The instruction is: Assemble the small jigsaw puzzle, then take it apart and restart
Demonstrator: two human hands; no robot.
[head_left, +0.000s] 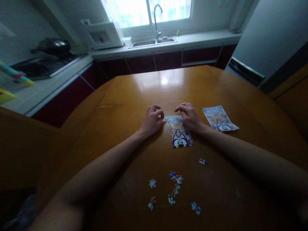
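A mostly assembled jigsaw puzzle (181, 136) lies on the wooden table, showing a blue dog-like cartoon face at its near end. Its left edge is uneven. My left hand (153, 120) rests just left of the puzzle's upper corner, fingers curled in; whatever they may hold is hidden. Across the upper right part of the puzzle lies my right hand (189, 116), its fingers reaching left past the top edge and partly covering the picture. Nearer to me are several loose puzzle pieces (178, 179), with a single puzzle piece (202, 161) apart on the right.
A creased picture sheet (220, 118) with a matching design lies right of my right hand. Beyond the table (144, 86) stand a counter with a sink (154, 42), a microwave (103, 35) and, at left, a dark pan (51, 46) on the stove.
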